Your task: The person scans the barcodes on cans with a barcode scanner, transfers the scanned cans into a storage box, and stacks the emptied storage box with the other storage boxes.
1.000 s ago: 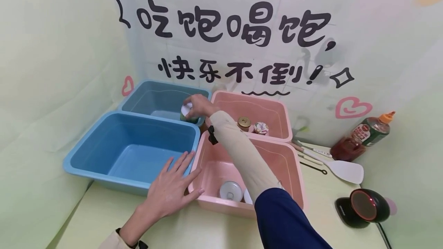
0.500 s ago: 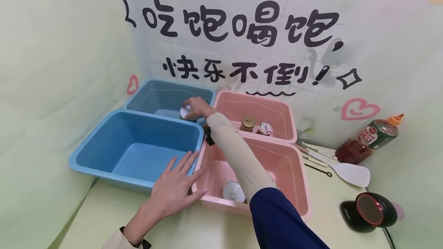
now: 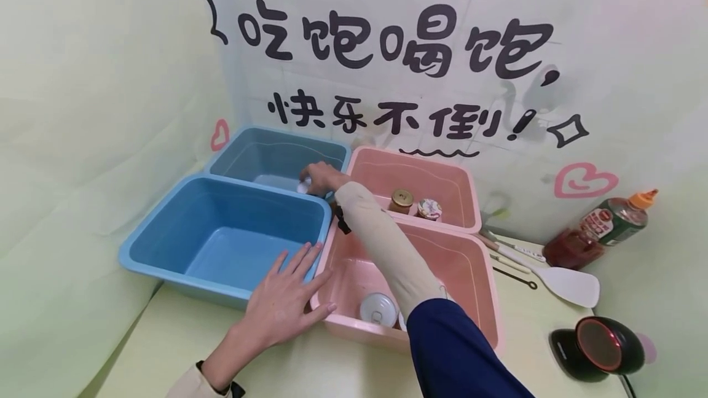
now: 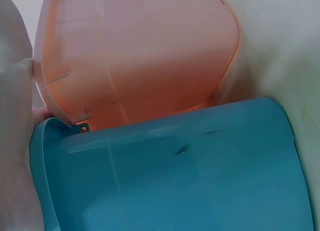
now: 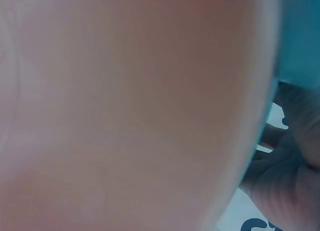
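My right hand (image 3: 322,178) reaches into the back blue bin (image 3: 260,135) at its right end. Its fingers grip a white-topped can (image 3: 303,186), mostly hidden behind them in the head view. My left hand (image 3: 284,300) lies spread and flat, fingers straight, across the adjoining rims of the front blue bin (image 3: 221,183) and the front pink bin (image 3: 354,331). A pull-tab can (image 3: 378,309) sits in the front pink bin, with a second white top partly behind my sleeve. In the right wrist view a pale bin wall fills most of the frame.
The back pink bin (image 3: 470,201) holds a gold-lidded jar (image 3: 402,199) and a jar with a patterned lid (image 3: 429,209). At right are a white spatula (image 3: 570,286), thin utensils, a red sauce bottle (image 3: 597,229) and a black device (image 3: 600,346). A printed wall stands behind.
My right hand has lowered the white-topped can deeper into the back blue bin, so less of it shows. My left hand stays on the rims. The head view has shifted slightly left.
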A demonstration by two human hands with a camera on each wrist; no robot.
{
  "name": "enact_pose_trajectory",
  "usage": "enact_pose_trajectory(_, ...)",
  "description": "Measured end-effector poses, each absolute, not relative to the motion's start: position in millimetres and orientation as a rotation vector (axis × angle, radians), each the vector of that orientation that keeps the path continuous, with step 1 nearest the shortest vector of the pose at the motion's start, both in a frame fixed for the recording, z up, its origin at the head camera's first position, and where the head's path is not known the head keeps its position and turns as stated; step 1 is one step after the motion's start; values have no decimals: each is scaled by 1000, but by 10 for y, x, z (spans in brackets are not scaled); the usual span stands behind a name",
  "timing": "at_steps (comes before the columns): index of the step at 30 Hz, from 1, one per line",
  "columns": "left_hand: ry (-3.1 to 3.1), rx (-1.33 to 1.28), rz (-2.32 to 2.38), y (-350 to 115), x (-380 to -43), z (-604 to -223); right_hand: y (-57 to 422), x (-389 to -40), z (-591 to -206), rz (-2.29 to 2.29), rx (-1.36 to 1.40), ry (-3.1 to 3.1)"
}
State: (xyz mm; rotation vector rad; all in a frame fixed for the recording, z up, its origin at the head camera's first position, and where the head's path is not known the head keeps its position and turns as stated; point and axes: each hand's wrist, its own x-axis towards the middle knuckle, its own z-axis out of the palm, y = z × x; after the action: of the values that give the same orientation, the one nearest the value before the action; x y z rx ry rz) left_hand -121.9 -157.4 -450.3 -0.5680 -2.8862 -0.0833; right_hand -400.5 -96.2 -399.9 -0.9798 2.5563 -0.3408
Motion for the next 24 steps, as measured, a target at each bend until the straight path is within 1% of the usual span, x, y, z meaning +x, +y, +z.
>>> enact_pose_trajectory(24, -2890, -572, -97, -1579, -1198, -4506, -990, -4053, -4140, -264, -1031, 2583)
